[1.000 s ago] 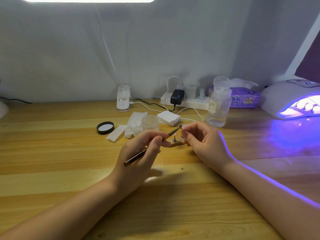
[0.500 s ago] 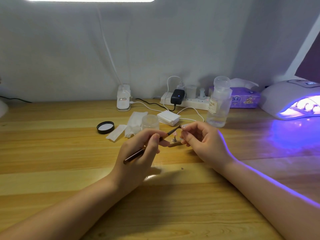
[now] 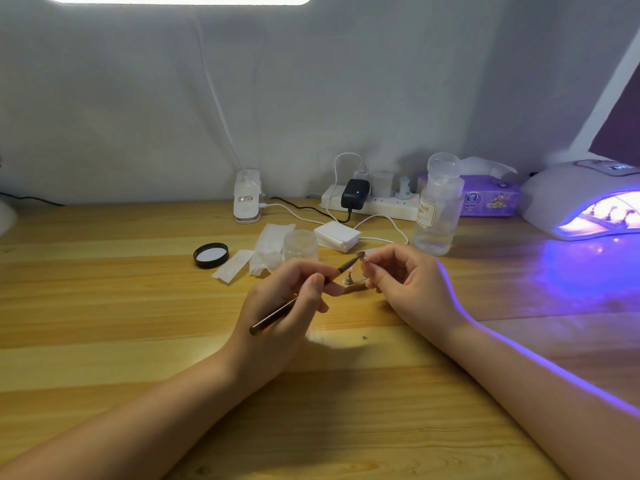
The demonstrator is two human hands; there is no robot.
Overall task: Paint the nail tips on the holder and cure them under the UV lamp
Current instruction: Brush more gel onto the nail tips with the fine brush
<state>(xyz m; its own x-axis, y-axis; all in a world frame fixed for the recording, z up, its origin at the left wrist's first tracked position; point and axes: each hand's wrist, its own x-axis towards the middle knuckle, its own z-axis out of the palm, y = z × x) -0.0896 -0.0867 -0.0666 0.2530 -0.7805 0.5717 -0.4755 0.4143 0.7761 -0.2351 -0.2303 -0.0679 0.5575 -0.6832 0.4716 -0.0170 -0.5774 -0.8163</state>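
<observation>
My left hand [image 3: 280,306] pinches a thin dark nail brush [image 3: 277,311] like a pen, its bristle end pointing up and right. The bristles touch a small nail tip [image 3: 362,255] that my right hand [image 3: 405,285] pinches between thumb and fingertips just above the table. Below and between the hands, a small holder [image 3: 348,279] with another tip stands on a brownish strip [image 3: 355,288]. The white UV lamp [image 3: 581,199] glows violet at the far right, with several tips on stands visible inside.
A clear jar [image 3: 300,244] stands behind my left hand, its black lid [image 3: 211,255] to the left, white wipes [image 3: 266,251] beside it. A pad stack [image 3: 336,236], liquid bottle [image 3: 437,206], power strip [image 3: 370,202], tissue pack [image 3: 488,199] and lamp clamp [image 3: 247,199] line the back.
Almost nothing differs: the brush tip has shifted very slightly against the nail tip while both hands stay in place.
</observation>
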